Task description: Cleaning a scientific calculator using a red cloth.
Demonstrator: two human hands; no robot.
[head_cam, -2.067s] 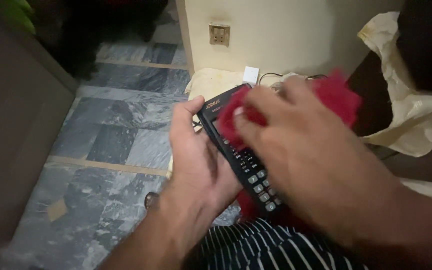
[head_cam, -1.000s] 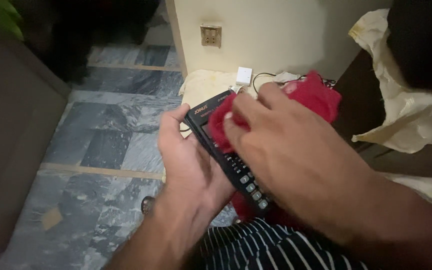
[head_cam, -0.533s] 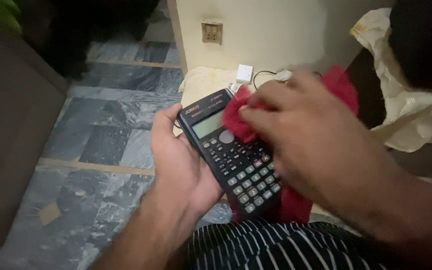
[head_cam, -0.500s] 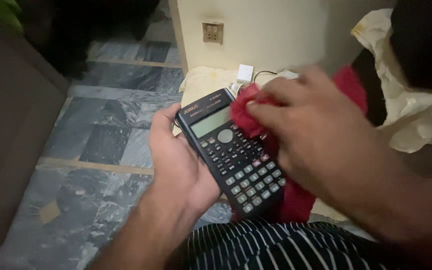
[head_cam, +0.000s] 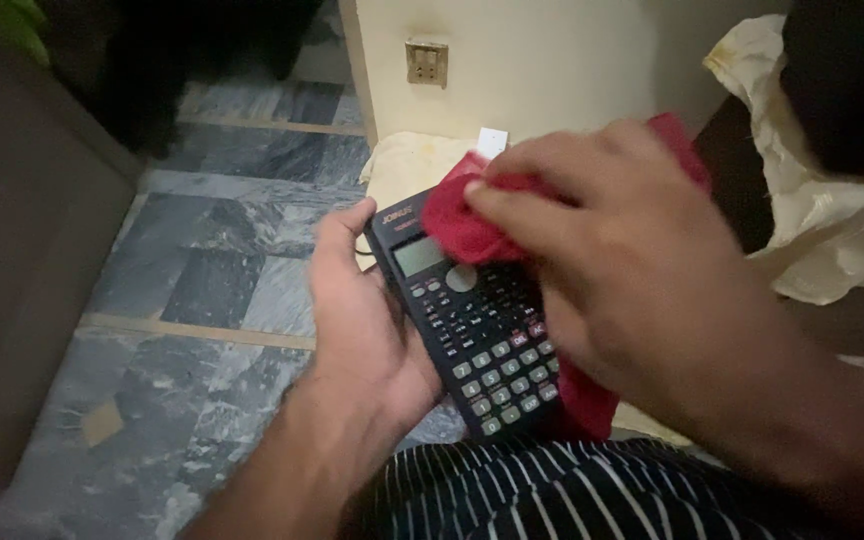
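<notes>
My left hand (head_cam: 357, 320) grips a black scientific calculator (head_cam: 462, 325) by its left edge, face up, over my lap. Its small screen and rows of keys show. My right hand (head_cam: 632, 270) presses a bunched red cloth (head_cam: 467, 220) against the calculator's top right corner, beside the screen. More of the red cloth hangs down under my right hand, below the calculator's right side.
Striped dark fabric (head_cam: 572, 490) covers my lap at the bottom. A grey stone tile floor (head_cam: 192, 300) lies to the left. A cream wall with a socket plate (head_cam: 425, 62) stands ahead, a white charger (head_cam: 493, 142) below it. Crumpled cream sheeting (head_cam: 832, 220) lies at the right.
My right hand has slid the red cloth from the calculator's right side up towards its top edge, above the screen. My left hand keeps its hold.
</notes>
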